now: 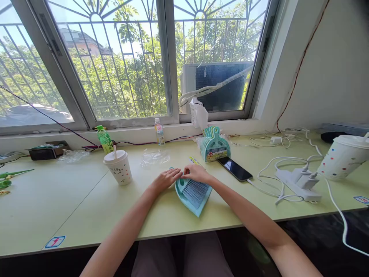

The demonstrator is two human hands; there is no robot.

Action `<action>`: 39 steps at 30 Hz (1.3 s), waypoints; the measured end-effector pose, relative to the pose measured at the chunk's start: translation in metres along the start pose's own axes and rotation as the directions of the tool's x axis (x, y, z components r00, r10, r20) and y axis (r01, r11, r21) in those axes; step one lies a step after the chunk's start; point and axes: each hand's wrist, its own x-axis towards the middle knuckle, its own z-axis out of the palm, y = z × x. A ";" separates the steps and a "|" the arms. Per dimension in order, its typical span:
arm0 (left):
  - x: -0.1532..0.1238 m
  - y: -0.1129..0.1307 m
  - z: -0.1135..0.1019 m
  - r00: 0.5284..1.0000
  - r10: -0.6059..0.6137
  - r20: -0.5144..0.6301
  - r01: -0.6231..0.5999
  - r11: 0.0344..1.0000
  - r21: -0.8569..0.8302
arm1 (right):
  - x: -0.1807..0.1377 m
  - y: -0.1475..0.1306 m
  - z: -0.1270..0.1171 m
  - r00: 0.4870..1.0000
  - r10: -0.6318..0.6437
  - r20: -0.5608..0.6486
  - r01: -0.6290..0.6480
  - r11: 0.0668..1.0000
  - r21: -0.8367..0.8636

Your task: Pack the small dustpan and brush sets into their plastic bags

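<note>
A small light-blue dustpan [198,212] lies on the table in front of me, its wide end toward me. Its matching brush [196,192] is nested inside, grey-blue bristles facing up. My left hand [167,180] is at the handle end, fingers close together against its left edge. Over the same end my right hand [197,173] is bent into a pinch, and whatever its fingertips hold is too small to make out. Beyond the right hand, part of a yellow printed label [193,159] shows. The handle is mostly hidden by both hands.
Several stacked dustpan sets [215,144] stand behind, beside a black phone [235,169]. Left are a paper cup with straw [118,169], a green bottle [105,140] and plastic wrap [155,157]. A power strip [298,184] with white cables and another cup [344,157] are right.
</note>
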 end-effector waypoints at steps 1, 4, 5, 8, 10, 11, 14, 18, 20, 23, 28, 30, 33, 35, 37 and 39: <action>0.000 0.000 0.001 1.000 -0.009 0.001 0.009 1.000 -0.003 | -0.001 -0.002 -0.001 1.000 0.007 0.003 -0.007 1.000 -0.013; 0.000 0.001 0.006 0.998 -0.060 0.023 0.060 0.998 -0.010 | -0.004 -0.007 -0.005 1.000 0.025 0.001 -0.025 0.999 -0.047; 0.001 0.001 0.008 0.996 -0.081 0.039 0.081 0.997 -0.012 | -0.005 -0.008 -0.006 1.000 0.029 -0.003 -0.029 0.998 -0.057; 0.003 0.002 0.009 0.988 -0.125 0.087 0.127 0.992 -0.018 | -0.006 -0.009 -0.006 1.000 0.025 -0.011 -0.025 0.996 -0.083; 0.005 0.002 0.006 0.985 -0.142 0.101 0.146 0.989 -0.031 | -0.006 -0.009 -0.005 1.000 0.008 -0.007 -0.009 0.995 -0.096; 0.006 0.002 0.004 0.983 -0.148 0.106 0.153 0.987 -0.041 | -0.006 -0.008 -0.004 1.000 -0.001 -0.008 0.000 0.995 -0.101; 0.008 0.002 -0.004 0.978 -0.158 0.133 0.167 0.984 -0.058 | -0.005 -0.007 -0.002 0.999 -0.034 -0.035 0.030 0.993 -0.112; 0.008 0.002 -0.008 0.964 -0.193 0.180 0.200 0.979 -0.022 | -0.006 -0.011 -0.002 0.997 -0.075 -0.027 0.072 0.994 -0.082; 0.008 0.002 -0.008 0.960 -0.213 0.184 0.217 0.976 -0.003 | -0.009 -0.014 -0.004 0.996 -0.091 -0.018 0.089 0.993 -0.073; 0.006 0.001 -0.008 0.961 -0.221 0.166 0.222 0.975 0.018 | -0.012 -0.017 -0.007 0.994 -0.110 -0.011 0.109 0.990 -0.087; 0.003 -0.005 -0.008 0.958 -0.261 0.121 0.264 0.964 -0.009 | -0.010 -0.014 -0.002 0.997 -0.071 -0.013 0.068 0.986 -0.151; 0.003 -0.006 -0.007 0.955 -0.255 0.151 0.264 0.963 -0.045 | -0.008 -0.012 0.002 0.999 -0.045 -0.009 0.043 0.987 -0.154; 0.002 -0.006 -0.006 0.962 -0.227 0.149 0.239 0.969 -0.065 | -0.007 -0.013 0.006 0.998 -0.063 -0.023 0.060 0.990 -0.127; 0.000 -0.006 -0.006 0.975 -0.205 0.084 0.210 0.976 -0.060 | -0.007 -0.014 0.007 0.995 -0.085 -0.052 0.079 0.991 -0.103; -0.002 -0.006 -0.006 0.983 -0.185 0.015 0.185 0.981 -0.064 | -0.008 -0.016 0.007 0.993 -0.096 -0.075 0.090 0.992 -0.083; -0.005 -0.008 -0.005 0.984 -0.178 -0.017 0.177 0.982 -0.073 | -0.008 -0.016 0.005 0.991 -0.102 -0.083 0.097 0.993 -0.065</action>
